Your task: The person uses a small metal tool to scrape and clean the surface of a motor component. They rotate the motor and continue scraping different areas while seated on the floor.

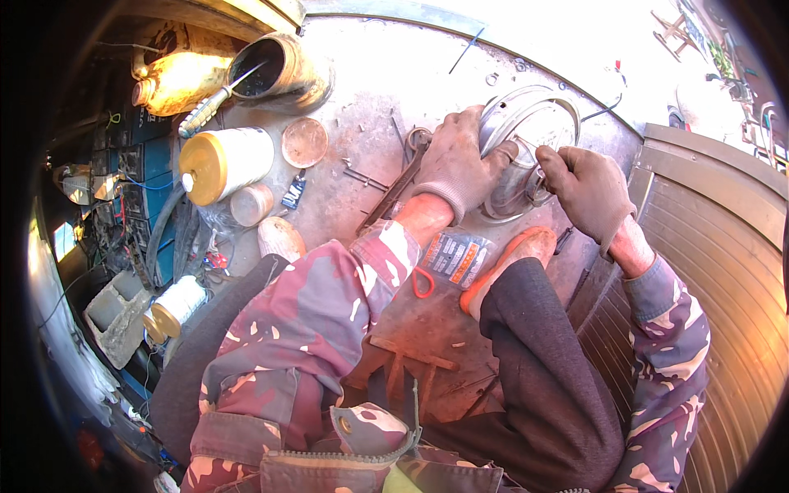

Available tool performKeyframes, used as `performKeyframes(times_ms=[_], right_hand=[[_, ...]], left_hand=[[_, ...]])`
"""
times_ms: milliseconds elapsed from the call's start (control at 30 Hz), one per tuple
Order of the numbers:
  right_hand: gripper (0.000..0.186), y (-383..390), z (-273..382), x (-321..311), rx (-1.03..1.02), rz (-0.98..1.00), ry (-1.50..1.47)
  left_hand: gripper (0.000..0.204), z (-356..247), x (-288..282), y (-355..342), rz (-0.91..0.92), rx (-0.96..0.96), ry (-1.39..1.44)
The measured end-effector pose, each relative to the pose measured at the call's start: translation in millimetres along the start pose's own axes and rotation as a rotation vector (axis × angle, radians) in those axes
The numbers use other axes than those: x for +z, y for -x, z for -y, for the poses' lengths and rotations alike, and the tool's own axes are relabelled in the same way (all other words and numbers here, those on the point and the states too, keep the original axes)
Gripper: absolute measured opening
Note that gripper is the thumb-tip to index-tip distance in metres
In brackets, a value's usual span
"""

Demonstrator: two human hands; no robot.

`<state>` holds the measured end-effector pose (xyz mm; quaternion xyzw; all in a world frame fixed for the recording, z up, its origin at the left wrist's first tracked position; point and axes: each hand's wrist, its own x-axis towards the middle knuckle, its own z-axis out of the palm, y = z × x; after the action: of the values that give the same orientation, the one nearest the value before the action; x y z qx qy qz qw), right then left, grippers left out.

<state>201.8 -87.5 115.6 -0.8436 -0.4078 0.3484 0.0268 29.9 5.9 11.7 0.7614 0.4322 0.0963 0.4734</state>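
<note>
Round metal part: we find a silvery, ring-rimmed round metal part (511, 182) above the ground, between the two hands and beyond the right foot.
Left hand: we note the grey-gloved left hand (462, 164) closed on the part's left side, thumb pointing right across its near side.
Right hand: we see the gloved right hand (588, 193) closed at the part's right side, fingers curled and thumb tucked in; we cannot tell which detail it pinches.
Feet: we record an orange-edged shoe on the right foot (514, 263), just below the part, and the left foot (279, 238) farther left.
Packet: we find a blue, white and orange packet (457, 258) just left of the right shoe, a red loop (424, 283) near its lower left.
Bar: we see a dark metal bar (393, 191) lying slantwise left of the left wrist.
Containers: we list a white jar (246, 158) with a gold lid, tipped on its side, and an open can (310, 78) with a screwdriver (205, 112) across its mouth.
Right side: we observe a ribbed brown panel (707, 279) beside the right forearm.
</note>
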Motion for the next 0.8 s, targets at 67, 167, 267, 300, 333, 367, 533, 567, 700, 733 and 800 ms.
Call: performKeyframes(times_ms=[67, 167, 267, 300, 333, 367, 533, 567, 700, 733, 800], right_hand=[[0.063, -3.0, -0.3, 0.8, 0.003, 0.021, -0.053], [0.060, -5.8, -4.0, 5.6, 0.016, 0.048, -0.178], [0.051, -5.8, -9.2, 14.9, -0.015, 0.051, -0.361], [0.048, -4.2, -10.7, 18.0, -0.031, 0.050, -0.427], [0.046, -3.4, -12.3, 18.7, -0.014, 0.089, -0.519], [0.043, -2.3, -13.1, 19.9, 0.091, 0.152, -0.762], [0.048, 1.0, -7.3, 16.9, 0.355, 0.206, -0.938], [0.049, 1.1, -3.7, 16.8, 0.284, 0.151, -0.777], [0.048, 8.3, 6.1, 6.5, -0.246, -0.290, 0.056], [0.045, 7.3, 6.2, -2.3, -0.398, -0.307, 0.360], [0.041, 7.6, 9.0, -12.1, -0.533, -0.274, 0.512]], left_hand=[[0.078, -0.5, -0.1, -1.2, 0.014, -0.005, -0.015], [0.078, -0.4, 0.3, -2.1, 0.017, -0.006, -0.015], [0.079, 0.0, 0.5, -2.3, 0.021, -0.016, -0.005], [0.079, -0.5, 0.6, -2.8, 0.024, -0.023, 0.004], [0.079, -1.3, 0.5, -2.5, 0.025, -0.028, -0.004], [0.080, -2.1, 0.1, -2.2, 0.026, -0.035, -0.006], [0.080, -5.4, -3.1, -4.2, 0.051, -0.059, 0.025], [0.080, -5.7, -3.3, -3.8, 0.044, -0.050, 0.018], [0.079, -3.6, -2.2, -2.0, 0.027, -0.036, 0.018], [0.079, -3.3, -1.7, -1.5, 0.035, -0.041, 0.014], [0.078, -2.5, -1.3, -1.7, 0.034, -0.040, 0.011]])
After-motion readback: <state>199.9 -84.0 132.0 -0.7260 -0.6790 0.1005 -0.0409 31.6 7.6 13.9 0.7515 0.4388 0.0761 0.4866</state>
